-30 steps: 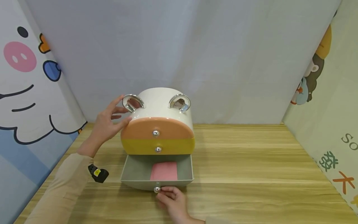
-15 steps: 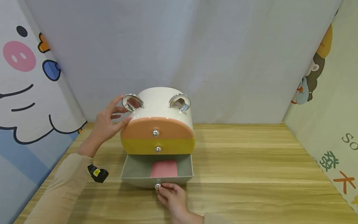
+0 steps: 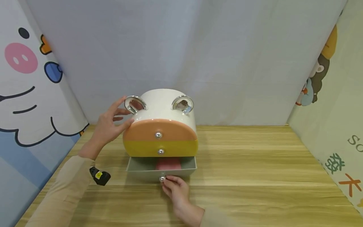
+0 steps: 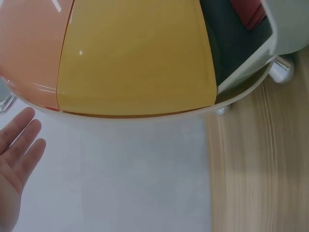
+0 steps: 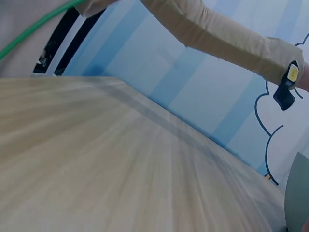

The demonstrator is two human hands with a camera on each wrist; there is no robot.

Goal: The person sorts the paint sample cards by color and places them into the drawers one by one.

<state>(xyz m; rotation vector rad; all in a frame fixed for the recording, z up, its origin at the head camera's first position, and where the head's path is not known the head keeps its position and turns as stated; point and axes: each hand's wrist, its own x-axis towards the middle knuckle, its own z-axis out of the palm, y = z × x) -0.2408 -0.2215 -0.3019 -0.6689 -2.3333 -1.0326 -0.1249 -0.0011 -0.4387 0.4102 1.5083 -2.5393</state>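
A small round-topped cabinet [image 3: 158,105] with a white shell and two shiny ears stands on the table. Its orange drawer [image 3: 141,130] and yellow drawer [image 3: 141,148] are closed. The grey-green bottom drawer [image 3: 141,175] is partly pulled out, with a folded pink cloth-like piece [image 3: 169,164] inside. My right hand [image 3: 178,190] pinches this drawer's silver knob [image 3: 162,178] between thumb and index finger. Against the cabinet's upper left side rests my left hand [image 3: 109,123], index finger by the left ear [image 3: 135,104] and thumb near the orange front's edge; its fingers look extended in the left wrist view.
The wood-grain table [image 3: 249,170] runs back to a pale curtain [image 3: 227,63]. Printed cartoon panels [image 3: 21,58] flank both sides. A black wrist device [image 3: 100,176] hangs at the left sleeve [image 3: 63,189]. In the right wrist view a green cord [image 5: 41,26] shows.
The bottom drawer has slid inward, away from me, with my right hand following at its knob. More of the pink piece is covered. My left hand has stayed in place.
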